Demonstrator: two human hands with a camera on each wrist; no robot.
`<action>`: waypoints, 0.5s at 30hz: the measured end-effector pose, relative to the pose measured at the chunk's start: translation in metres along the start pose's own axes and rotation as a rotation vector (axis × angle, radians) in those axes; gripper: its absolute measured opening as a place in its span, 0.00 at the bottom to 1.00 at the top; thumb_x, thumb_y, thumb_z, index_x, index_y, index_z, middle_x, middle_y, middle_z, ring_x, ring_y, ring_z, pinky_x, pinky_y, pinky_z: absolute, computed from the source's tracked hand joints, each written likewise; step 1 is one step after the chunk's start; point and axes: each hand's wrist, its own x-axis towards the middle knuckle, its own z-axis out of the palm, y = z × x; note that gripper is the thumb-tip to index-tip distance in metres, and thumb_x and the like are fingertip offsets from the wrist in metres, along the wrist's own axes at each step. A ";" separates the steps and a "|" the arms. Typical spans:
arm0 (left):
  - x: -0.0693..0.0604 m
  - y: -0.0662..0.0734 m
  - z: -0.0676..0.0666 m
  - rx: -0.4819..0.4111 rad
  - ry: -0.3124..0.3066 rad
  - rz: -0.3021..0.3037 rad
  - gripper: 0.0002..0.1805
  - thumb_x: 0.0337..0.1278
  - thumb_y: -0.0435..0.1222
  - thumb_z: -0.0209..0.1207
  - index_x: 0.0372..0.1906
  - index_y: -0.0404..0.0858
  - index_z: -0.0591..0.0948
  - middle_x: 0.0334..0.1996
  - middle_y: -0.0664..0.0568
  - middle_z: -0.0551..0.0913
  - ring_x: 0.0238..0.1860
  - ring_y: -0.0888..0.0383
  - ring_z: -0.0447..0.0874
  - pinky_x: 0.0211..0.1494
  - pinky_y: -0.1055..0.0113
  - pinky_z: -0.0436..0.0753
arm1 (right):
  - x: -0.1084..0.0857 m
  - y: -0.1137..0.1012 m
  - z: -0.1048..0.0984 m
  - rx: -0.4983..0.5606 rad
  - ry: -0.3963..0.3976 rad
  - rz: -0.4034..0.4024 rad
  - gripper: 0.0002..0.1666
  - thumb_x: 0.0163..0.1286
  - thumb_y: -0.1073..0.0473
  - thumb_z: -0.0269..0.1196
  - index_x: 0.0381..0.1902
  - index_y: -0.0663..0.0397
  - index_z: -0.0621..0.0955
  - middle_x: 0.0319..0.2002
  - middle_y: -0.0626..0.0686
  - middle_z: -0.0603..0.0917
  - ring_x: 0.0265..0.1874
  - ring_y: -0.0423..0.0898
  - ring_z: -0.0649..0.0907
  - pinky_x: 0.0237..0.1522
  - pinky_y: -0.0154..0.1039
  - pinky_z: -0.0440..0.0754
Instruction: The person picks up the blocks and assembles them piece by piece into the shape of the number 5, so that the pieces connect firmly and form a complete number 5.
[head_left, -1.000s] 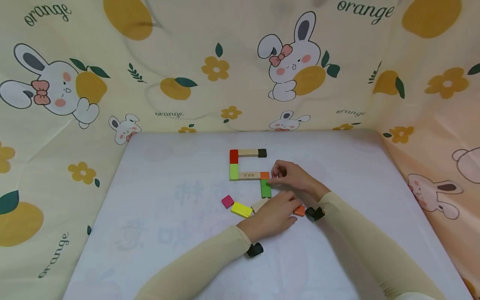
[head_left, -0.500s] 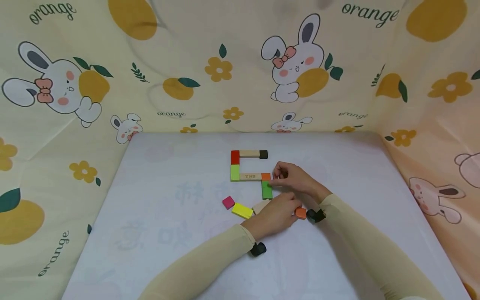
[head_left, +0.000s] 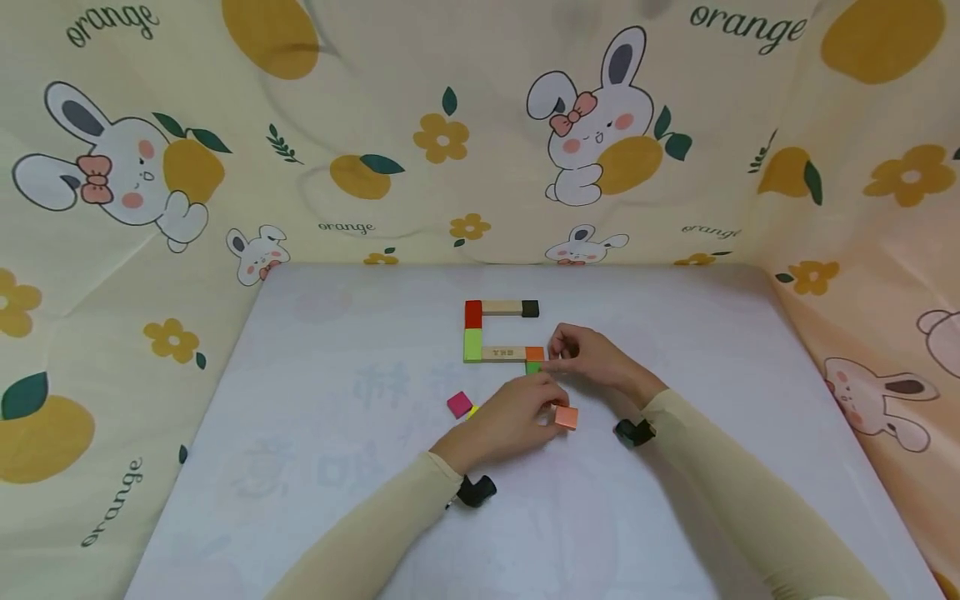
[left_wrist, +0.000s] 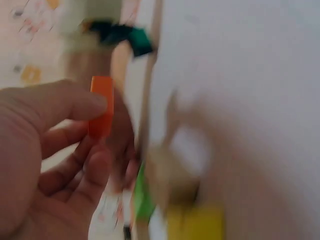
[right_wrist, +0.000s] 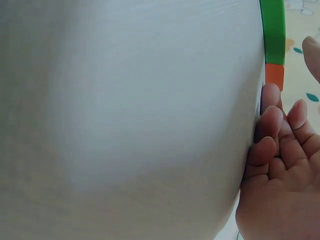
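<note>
My left hand point(head_left: 506, 423) pinches a small orange block point(head_left: 566, 417) between thumb and fingers, raised off the table in the left wrist view. To its right my right hand point(head_left: 596, 358) rests on the table, fingers loosely curled round nothing. Its fingertips lie by a second orange block point(right_wrist: 275, 76) and a green block point(right_wrist: 274, 35) at the end of a flat block outline. That outline also has a wooden block point(head_left: 502, 354), a light green block point(head_left: 472, 345), a red block point(head_left: 473, 314), another wooden block point(head_left: 501, 307) and a black block point(head_left: 530, 308). The left hand hides part of the green one.
A magenta block point(head_left: 460, 405) lies near the left hand, beside a mostly hidden yellow block point(head_left: 473, 412). A blurred wooden block point(left_wrist: 172, 180) shows in the left wrist view. The white table point(head_left: 337, 333) meets a patterned cloth point(head_left: 405, 200) at its back and sides.
My left hand has picked up the orange block from the right end of the loose row and carried it leftward, now covering most of that row. The right hand has stayed in place.
</note>
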 end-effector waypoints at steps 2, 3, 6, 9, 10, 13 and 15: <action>-0.011 -0.011 -0.016 -0.032 0.009 -0.002 0.14 0.69 0.40 0.73 0.55 0.44 0.88 0.50 0.61 0.81 0.49 0.63 0.79 0.56 0.72 0.79 | -0.001 0.000 0.000 -0.010 0.002 0.014 0.23 0.67 0.47 0.80 0.42 0.53 0.79 0.36 0.52 0.78 0.40 0.51 0.75 0.44 0.46 0.70; -0.017 -0.018 -0.023 -0.045 0.012 -0.005 0.13 0.69 0.39 0.73 0.54 0.44 0.88 0.50 0.61 0.81 0.49 0.62 0.79 0.55 0.72 0.79 | -0.001 0.000 -0.001 -0.020 0.005 0.026 0.23 0.66 0.47 0.81 0.42 0.52 0.79 0.36 0.52 0.78 0.40 0.51 0.75 0.44 0.46 0.70; -0.037 -0.038 -0.046 -0.072 0.002 -0.026 0.13 0.69 0.36 0.72 0.54 0.43 0.88 0.48 0.60 0.81 0.47 0.59 0.80 0.53 0.68 0.82 | -0.002 -0.001 -0.001 -0.036 -0.004 0.051 0.24 0.66 0.45 0.81 0.43 0.51 0.79 0.38 0.52 0.78 0.43 0.51 0.75 0.44 0.46 0.71; -0.055 -0.058 -0.065 -0.088 0.006 -0.072 0.13 0.68 0.32 0.71 0.54 0.42 0.87 0.47 0.59 0.82 0.47 0.56 0.81 0.52 0.63 0.84 | -0.003 -0.002 0.000 -0.040 -0.005 0.062 0.25 0.66 0.44 0.80 0.43 0.51 0.79 0.38 0.52 0.78 0.44 0.51 0.75 0.44 0.46 0.71; -0.060 -0.065 -0.070 -0.086 0.010 -0.086 0.13 0.68 0.31 0.71 0.54 0.42 0.87 0.47 0.59 0.82 0.46 0.56 0.81 0.51 0.62 0.84 | -0.003 -0.002 0.000 -0.036 -0.007 0.059 0.25 0.66 0.45 0.80 0.43 0.52 0.79 0.39 0.53 0.78 0.44 0.51 0.75 0.44 0.46 0.71; -0.071 -0.082 -0.083 -0.069 0.013 -0.124 0.13 0.68 0.30 0.70 0.54 0.43 0.87 0.47 0.60 0.82 0.47 0.57 0.80 0.53 0.61 0.84 | -0.002 -0.003 0.000 -0.037 -0.001 0.062 0.25 0.66 0.45 0.81 0.43 0.51 0.79 0.39 0.53 0.78 0.44 0.51 0.75 0.44 0.46 0.72; -0.076 -0.093 -0.089 -0.055 0.005 -0.139 0.12 0.69 0.30 0.70 0.54 0.44 0.88 0.48 0.62 0.82 0.48 0.58 0.80 0.55 0.61 0.83 | -0.001 -0.003 0.001 -0.032 -0.001 0.060 0.25 0.65 0.45 0.81 0.42 0.51 0.79 0.39 0.52 0.78 0.43 0.51 0.75 0.44 0.46 0.72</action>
